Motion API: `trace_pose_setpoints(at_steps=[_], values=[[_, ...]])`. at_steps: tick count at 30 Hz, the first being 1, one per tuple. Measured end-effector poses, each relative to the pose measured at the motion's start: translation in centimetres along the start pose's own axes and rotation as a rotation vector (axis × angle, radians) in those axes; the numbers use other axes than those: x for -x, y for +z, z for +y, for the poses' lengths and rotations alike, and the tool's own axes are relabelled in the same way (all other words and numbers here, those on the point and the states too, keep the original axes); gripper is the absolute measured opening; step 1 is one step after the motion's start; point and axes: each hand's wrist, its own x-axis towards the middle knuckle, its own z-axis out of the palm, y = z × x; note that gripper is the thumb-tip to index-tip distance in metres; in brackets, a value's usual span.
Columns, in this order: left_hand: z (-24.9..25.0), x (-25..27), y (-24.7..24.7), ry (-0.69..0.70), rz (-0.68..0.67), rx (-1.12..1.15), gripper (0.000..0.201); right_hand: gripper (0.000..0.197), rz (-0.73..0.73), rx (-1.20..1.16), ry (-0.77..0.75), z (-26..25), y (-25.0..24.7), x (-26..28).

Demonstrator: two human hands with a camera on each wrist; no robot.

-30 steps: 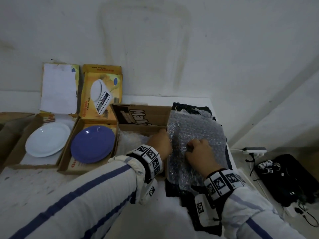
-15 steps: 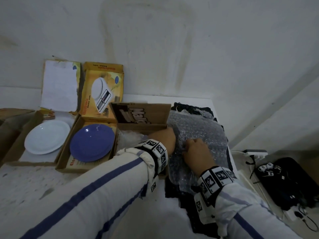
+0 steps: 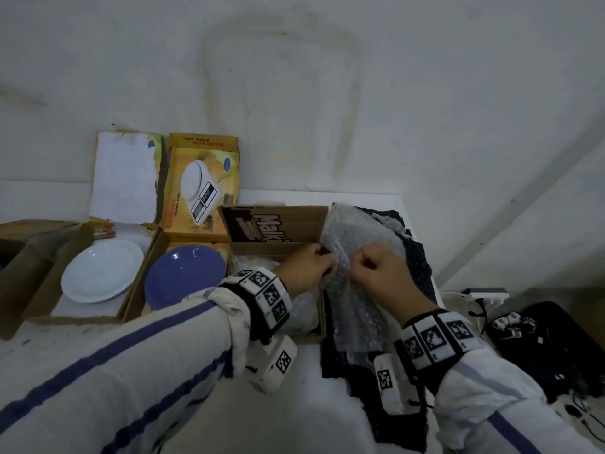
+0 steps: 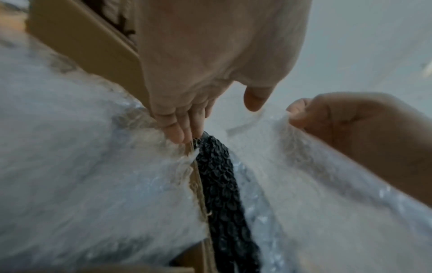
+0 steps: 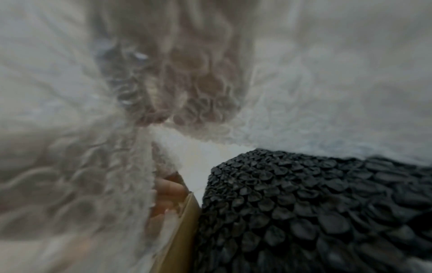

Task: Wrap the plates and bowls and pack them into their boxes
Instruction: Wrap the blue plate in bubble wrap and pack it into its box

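A clear bubble wrap sheet [image 3: 360,237] lies over black bubble wrap [image 3: 420,260], right of the open brown box [image 3: 278,249]. My left hand [image 3: 322,257] holds the sheet's ragged left edge [image 4: 184,157] by the box wall, its thumb standing clear. My right hand [image 3: 363,262] pinches the sheet a little to the right [image 4: 301,118]. The sheet bunches up between the two hands. A white plate [image 3: 103,271] and a blue plate [image 3: 185,276] lie unwrapped in their open boxes at left. The right wrist view is blurred by wrap; black bubble wrap [image 5: 315,203] shows below.
More clear wrap [image 3: 255,267] fills the brown box. A yellow box lid [image 3: 201,181] and a white-faced lid [image 3: 126,178] lean on the wall behind. A power strip [image 3: 484,294] and black gear [image 3: 550,342] lie on the floor at right, past the table edge.
Both hands have moved farther up the sheet's left edge and drawn close together. The sheet, flat before, is now pulled up and bunched between them.
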Motion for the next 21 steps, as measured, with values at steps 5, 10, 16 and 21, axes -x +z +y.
trace_pose_setpoints(at_steps=[5, 10, 16, 21], values=[[-0.3, 2.8, -2.4, -0.124, -0.045, 0.46, 0.021, 0.032, -0.087, -0.056, -0.108, -1.6, 2.4, 1.0], [-1.3, 4.7, -5.4, -0.095, -0.126, 0.587, 0.012, 0.014, -0.126, -0.206, 0.015, -2.2, 4.2, 1.0], [-2.0, 7.7, -9.2, -0.065, -0.225, 0.888, 0.041, 0.02, -0.108, -0.184, 0.352, -1.6, 4.9, 0.6], [-3.0, 9.2, -11.5, -0.068, -0.206, 1.001, 0.06, 0.038, -0.196, -0.571, 0.409, -3.7, 6.2, 1.4]])
